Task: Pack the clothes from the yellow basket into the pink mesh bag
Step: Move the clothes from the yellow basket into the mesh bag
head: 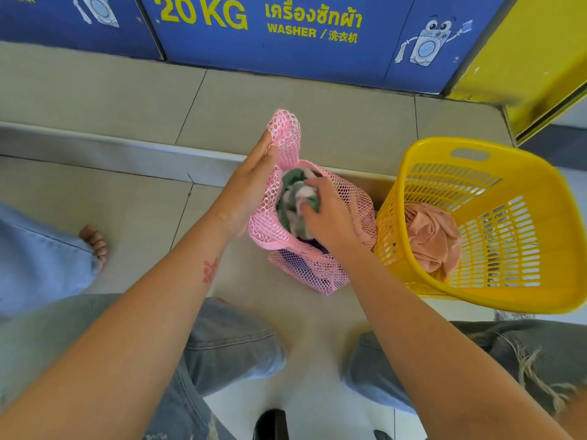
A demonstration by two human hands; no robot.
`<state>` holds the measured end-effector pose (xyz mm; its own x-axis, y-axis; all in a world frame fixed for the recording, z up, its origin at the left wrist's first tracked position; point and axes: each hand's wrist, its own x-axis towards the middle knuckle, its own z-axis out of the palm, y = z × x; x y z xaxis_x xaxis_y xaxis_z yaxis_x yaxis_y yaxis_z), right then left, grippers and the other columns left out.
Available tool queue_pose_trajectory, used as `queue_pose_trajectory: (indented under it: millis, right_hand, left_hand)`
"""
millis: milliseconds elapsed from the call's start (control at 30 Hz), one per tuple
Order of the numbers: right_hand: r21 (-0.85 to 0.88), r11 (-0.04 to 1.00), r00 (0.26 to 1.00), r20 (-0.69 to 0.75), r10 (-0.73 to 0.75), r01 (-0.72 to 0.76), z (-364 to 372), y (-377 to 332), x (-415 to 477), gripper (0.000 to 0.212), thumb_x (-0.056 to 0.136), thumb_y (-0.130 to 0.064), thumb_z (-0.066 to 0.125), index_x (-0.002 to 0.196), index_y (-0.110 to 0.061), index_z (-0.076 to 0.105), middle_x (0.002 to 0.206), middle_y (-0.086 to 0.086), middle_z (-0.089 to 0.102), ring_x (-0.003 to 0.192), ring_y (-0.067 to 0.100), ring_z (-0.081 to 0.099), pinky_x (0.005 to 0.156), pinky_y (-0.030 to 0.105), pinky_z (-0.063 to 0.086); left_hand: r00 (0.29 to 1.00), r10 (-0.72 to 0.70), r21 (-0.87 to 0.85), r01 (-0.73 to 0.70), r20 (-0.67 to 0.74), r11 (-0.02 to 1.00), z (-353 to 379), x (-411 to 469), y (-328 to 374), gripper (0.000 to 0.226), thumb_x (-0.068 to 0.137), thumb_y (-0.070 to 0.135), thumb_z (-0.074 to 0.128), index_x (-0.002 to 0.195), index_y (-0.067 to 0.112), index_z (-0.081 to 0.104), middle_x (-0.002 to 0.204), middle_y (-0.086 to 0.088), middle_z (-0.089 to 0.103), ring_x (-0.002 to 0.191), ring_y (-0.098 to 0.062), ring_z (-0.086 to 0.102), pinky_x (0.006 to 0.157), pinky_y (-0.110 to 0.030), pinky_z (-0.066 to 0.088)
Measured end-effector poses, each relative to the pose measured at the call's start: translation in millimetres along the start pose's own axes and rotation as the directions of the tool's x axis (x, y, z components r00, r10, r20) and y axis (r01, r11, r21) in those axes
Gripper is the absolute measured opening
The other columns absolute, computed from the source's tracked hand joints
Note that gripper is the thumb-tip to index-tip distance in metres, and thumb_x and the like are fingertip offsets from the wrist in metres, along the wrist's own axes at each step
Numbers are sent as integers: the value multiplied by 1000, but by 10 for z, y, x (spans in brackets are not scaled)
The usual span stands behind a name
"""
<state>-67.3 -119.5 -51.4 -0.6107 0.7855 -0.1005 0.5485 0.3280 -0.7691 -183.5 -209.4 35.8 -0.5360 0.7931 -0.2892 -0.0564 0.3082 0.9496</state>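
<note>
While left hand (251, 185) pinches the bag (305, 268) open and right hand (330, 217) grips green cloth (293, 182) inside, peach cloth (432, 239) sits in the basket (413, 147) to its right.

The blue panel (286, 42) along the top carries yellow lettering reading "20 KG", a line of Thai script, "WASHER /" and Chinese characters "洗衣机", beside a cartoon washing-machine drawing (428, 42).

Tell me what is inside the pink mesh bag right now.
A green and white garment fills the mouth of the pink mesh bag, gripped by the right hand. A purple item shows through the mesh lower down. Whatever lies beneath the garment and hand is covered.
</note>
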Motion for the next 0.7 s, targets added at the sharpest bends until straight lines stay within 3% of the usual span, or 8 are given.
queue_pose_trajectory:
  millis: [33, 100, 167, 267, 333, 533, 600, 700]
  right_hand:
    - [-85, 992, 995, 49, -87, 91, 63, -16, 39, 34, 94, -34, 52, 126, -20, 51, 110, 1, 63, 95, 20, 60, 73, 29, 50]
    - [-422, 863, 955, 224, -196, 277, 202, 101, 91, 44, 95, -46, 38, 133, -26, 49, 129, 1, 59, 123, 26, 49, 103, 47, 38]
    - [-587, 730, 907, 408, -105, 349, 267, 292, 99, 54, 97, -49, 22, 146, -28, 34, 150, 0, 41, 142, 22, 28, 115, 55, 20]
    - [-663, 684, 841, 524, 135, 304, 309, 607, 78, 58, 101, -47, 19, 155, -30, 4, 163, -2, 12, 150, 21, 8, 119, 58, 6]
    - [-698, 649, 835, 523, 173, 302, 292, 680, 46, 60, 102, -44, 24, 154, -31, -1, 164, -2, 8, 151, 21, 6, 119, 56, 4]
    - [-629, 700, 865, 501, 33, 338, 149, 571, -41, 59, 101, -47, 27, 155, -30, 8, 163, -1, 12, 150, 22, 10, 119, 53, 16]
    - [-613, 707, 876, 482, -20, 353, 20, 464, -134, 58, 101, -43, 34, 154, -26, 17, 161, 1, 19, 148, 23, 17, 116, 50, 25]
    - [-644, 658, 891, 443, -96, 391, -222, 293, -263, 58, 99, -40, 41, 152, -23, 23, 160, 5, 24, 147, 26, 23, 114, 47, 28]
  left_hand:
    - [1000, 2, 1, -2, 5, 1000, 13, 1, 11, 50, 108, 40, 33, 156, 39, 19, 165, 18, 19, 148, -2, 18, 114, -26, 17]
    - [1000, 4, 11, -4, 13, 1000, 31, -2, 31, 50, 108, 41, 32, 156, 39, 18, 165, 18, 18, 141, 4, 19, 112, -25, 17]
    - [1000, 0, 19, -1, 14, 1000, 24, -2, 39, 51, 108, 40, 32, 157, 39, 18, 165, 19, 19, 133, 9, 20, 108, -23, 17]
    - [1000, -6, 24, 6, 25, 1000, -12, 6, 28, 51, 108, 41, 33, 157, 39, 18, 165, 19, 19, 131, 9, 21, 110, -23, 17]
    - [1000, -13, 24, 13, 26, 1000, -24, 13, 24, 51, 108, 40, 33, 157, 38, 18, 165, 19, 19, 131, 10, 22, 109, -22, 17]
    - [1000, -8, 32, 7, 21, 999, 24, 12, 17, 51, 108, 42, 33, 156, 40, 18, 165, 18, 18, 139, 5, 20, 108, -23, 17]
    - [1000, -8, 29, 8, 12, 1000, 37, -4, 24, 50, 108, 42, 33, 156, 42, 20, 165, 18, 19, 146, 0, 18, 114, -27, 16]
    - [1000, -1, 43, 1, 12, 999, 85, -47, 41, 49, 108, 42, 32, 156, 42, 19, 166, 16, 18, 153, -9, 16, 122, -38, 15]
